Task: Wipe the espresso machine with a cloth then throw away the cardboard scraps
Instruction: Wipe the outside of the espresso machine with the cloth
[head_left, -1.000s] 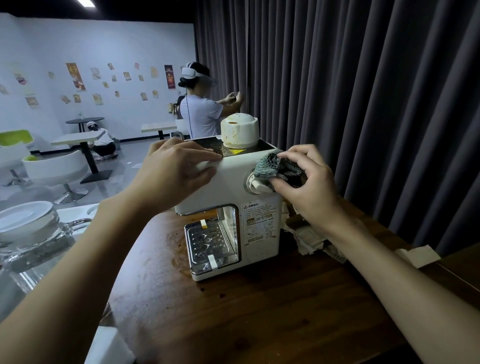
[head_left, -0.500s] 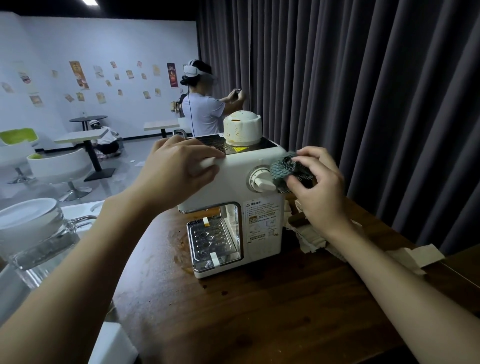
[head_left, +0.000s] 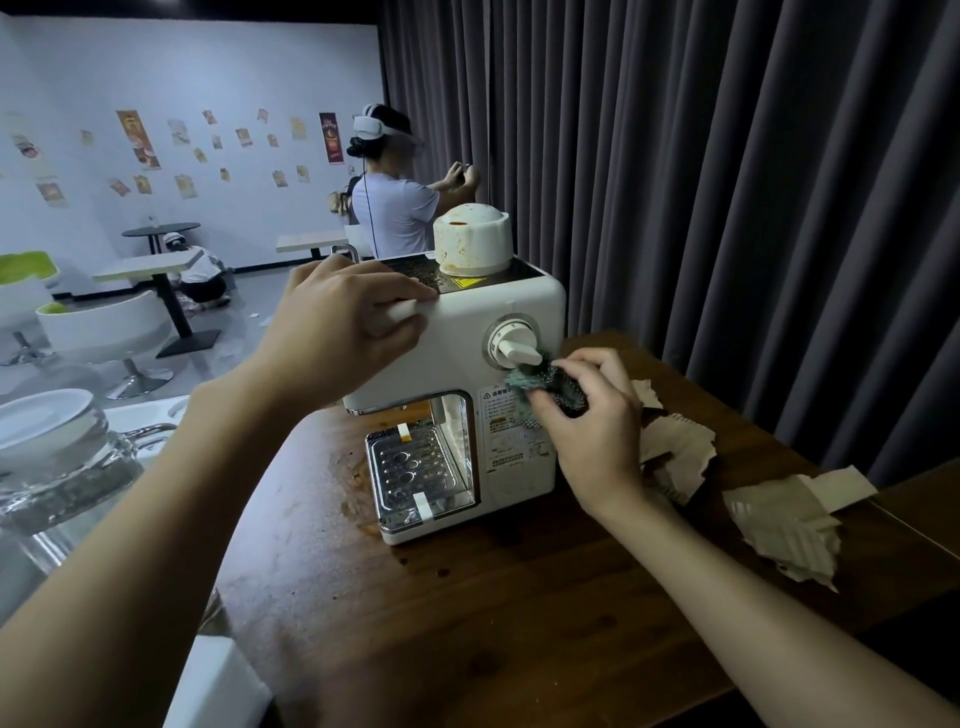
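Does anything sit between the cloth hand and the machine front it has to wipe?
Only the dial knob juts out just above the cloth in the right hand; nothing else visible blocks the espresso machine.

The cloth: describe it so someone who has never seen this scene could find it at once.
Start at the white espresso machine on the dark wooden table. Just below the dial on its front, the right hand pinches a crumpled cloth. It is the only dark, green-grey woven thing there; the cardboard scraps beside it are pale and torn.
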